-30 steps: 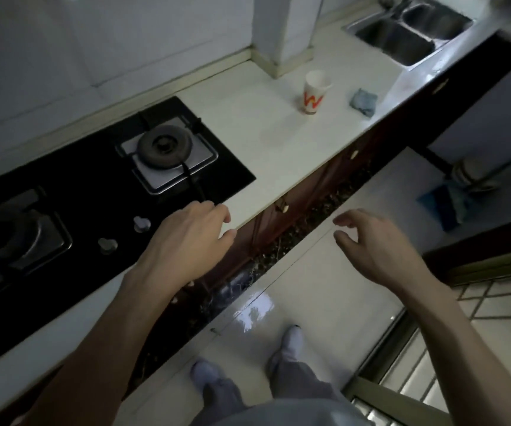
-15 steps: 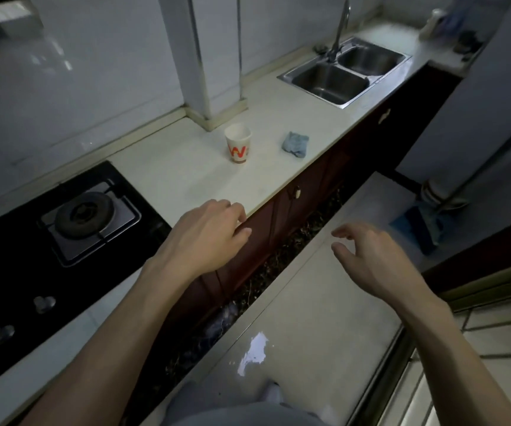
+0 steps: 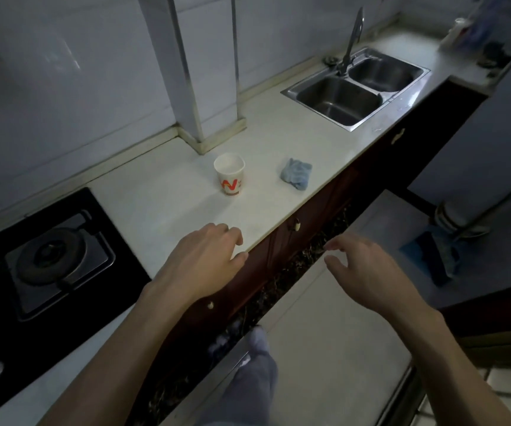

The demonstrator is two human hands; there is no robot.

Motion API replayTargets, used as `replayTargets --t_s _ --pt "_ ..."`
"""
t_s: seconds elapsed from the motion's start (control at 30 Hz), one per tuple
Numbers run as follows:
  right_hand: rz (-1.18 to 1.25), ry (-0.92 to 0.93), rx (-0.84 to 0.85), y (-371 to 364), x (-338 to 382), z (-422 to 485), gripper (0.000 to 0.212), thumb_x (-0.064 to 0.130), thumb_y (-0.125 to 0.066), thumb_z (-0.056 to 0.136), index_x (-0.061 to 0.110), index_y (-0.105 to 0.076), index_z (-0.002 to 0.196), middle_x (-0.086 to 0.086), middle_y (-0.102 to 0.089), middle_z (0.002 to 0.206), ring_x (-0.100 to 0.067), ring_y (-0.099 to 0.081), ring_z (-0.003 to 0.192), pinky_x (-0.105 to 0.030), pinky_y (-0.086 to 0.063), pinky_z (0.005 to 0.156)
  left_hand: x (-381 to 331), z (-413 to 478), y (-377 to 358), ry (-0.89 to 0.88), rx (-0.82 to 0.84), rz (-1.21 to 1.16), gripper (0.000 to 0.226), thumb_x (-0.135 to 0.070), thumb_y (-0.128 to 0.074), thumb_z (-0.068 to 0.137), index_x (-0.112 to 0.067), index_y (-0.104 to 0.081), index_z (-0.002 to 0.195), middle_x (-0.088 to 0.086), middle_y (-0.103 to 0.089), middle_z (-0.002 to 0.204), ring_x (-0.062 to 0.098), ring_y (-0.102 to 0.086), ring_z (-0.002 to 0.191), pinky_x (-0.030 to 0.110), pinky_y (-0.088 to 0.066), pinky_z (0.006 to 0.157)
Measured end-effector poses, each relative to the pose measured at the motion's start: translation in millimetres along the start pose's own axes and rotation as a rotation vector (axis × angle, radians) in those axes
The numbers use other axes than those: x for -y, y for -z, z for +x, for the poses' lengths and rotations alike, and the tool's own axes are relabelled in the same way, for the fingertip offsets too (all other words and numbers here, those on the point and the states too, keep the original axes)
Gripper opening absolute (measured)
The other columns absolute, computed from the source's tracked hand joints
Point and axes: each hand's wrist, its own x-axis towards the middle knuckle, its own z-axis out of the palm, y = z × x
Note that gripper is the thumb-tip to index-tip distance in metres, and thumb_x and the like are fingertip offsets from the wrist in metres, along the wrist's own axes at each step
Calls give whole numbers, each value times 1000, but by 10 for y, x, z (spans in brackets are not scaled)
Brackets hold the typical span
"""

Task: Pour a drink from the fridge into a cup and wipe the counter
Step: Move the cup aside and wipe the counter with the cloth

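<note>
Since no drink's in sight yet, basically nothing's done. Both hands, left hand (image 3: 200, 262) and right hand (image 3: 363, 269), hover loose and empty. The cup (image 3: 229, 173) sits ahead of the left hand, cloth (image 3: 296, 174) just beyond, fridge trip, pouring, wiping all left.

A person's left hand (image 3: 205, 259) hovers with loosely curled fingers (image 3: 236, 238) at the front edge of a pale kitchen counter (image 3: 162, 204), holding nothing. Beyond the fingertips stands an upright white paper cup (image 3: 229, 178), with a crumpled blue cloth (image 3: 296, 174) just past it. The right hand (image 3: 367, 269) hangs relaxed over the floor, well apart from both.
</note>
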Motion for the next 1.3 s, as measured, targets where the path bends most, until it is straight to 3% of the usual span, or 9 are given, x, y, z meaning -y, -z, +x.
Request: replayTargets --t_s 0.1,0.3,0.63,0.8,1.07,1.23,1.3 --pt "-28 -13 4 73 -113 426 29 31 -46 99 19 -60 121 3 -60 123 -15 -56 111 -29 -45 88 52 515 28 -1 -1 -30 37 -43 -41 100 -23 -53 129 -3 -58 124 16 -53 114 33 -47 90" --pt "-102 -34 56 274 -294 1176 29 34 -45 100 22 -59 122 3 -60 124 -14 -56 112 -26 -43 87 127 1363 59 5 33 -92 36 -42 -43 99 -21 -55 127 -2 -60 124 15 -56 110 31 -48 90" --pt "-95 68 121 375 -282 2204 27 31 -47 99 21 -63 118 4 -61 117 -14 -58 107 -26 -46 84 340 1986 124 114 27 -150 36 -44 -46 97 -21 -56 123 1 -60 122 18 -58 111 35 -48 93" --pt "-105 160 183 343 -223 2742 26 30 -51 96 20 -63 117 0 -62 114 -21 -61 104 -37 -49 86 487 2155 129 252 28 -193 35 -41 -47 97 -20 -56 124 1 -61 120 19 -57 109 33 -47 90" --pt "-62 421 310 327 -209 3643 30 29 -50 95 20 -61 121 0 -61 123 -23 -58 112 -32 -46 87 481 2490 147 512 96 -199 35 -43 -40 99 -18 -56 117 1 -59 117 20 -53 109 37 -47 86" --pt "-42 558 402 169 -69 3973 41 33 -52 95 21 -49 134 0 -56 133 -19 -56 116 -32 -46 92 442 2635 91 663 81 -271 34 -43 -42 99 -19 -57 117 -1 -61 114 19 -55 104 39 -49 85" --pt "-48 627 459 54 31 4047 50 34 -54 94 20 -41 140 0 -50 139 -19 -53 121 -31 -43 94 457 2619 52 741 43 -321 36 -42 -43 98 -20 -51 126 -2 -59 121 18 -56 107 38 -49 86"
